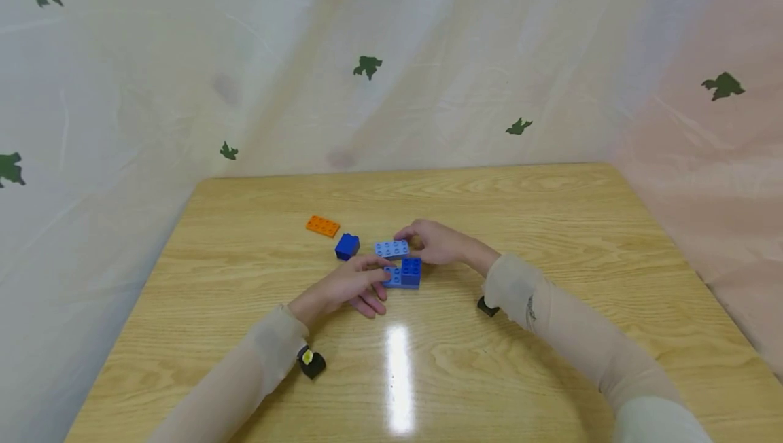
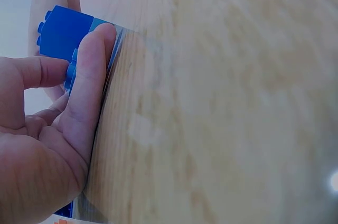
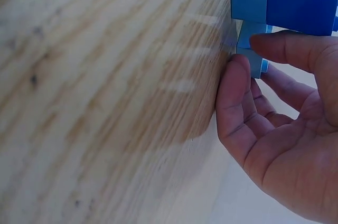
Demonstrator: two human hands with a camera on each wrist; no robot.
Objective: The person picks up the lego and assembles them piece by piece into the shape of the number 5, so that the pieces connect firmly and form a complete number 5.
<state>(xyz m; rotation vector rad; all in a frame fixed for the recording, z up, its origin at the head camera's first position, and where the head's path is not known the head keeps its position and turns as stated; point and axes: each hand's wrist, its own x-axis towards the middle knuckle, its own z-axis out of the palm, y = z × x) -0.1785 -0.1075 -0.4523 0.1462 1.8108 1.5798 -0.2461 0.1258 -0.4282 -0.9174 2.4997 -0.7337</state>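
Note:
A dark blue square brick [image 1: 411, 271] is stacked on the right end of a light blue brick [image 1: 397, 276]. My left hand [image 1: 345, 283] holds this light blue brick by its left end; in the left wrist view a fingertip [image 2: 55, 72] touches a stud and another digit lies along its side. Just behind it on the table is a second light blue brick [image 1: 391, 249], with two rows of studs. My right hand [image 1: 437, 242] pinches that one by its right end, as the right wrist view also shows, with the thumb [image 3: 274, 47] against it.
A loose dark blue brick [image 1: 346, 246] lies left of the light blue ones. Farther back and left is a flat orange brick [image 1: 323, 226]. The wooden table [image 1: 520, 212] meets a hanging cloth [image 1: 428, 123] with green leaf shapes behind it.

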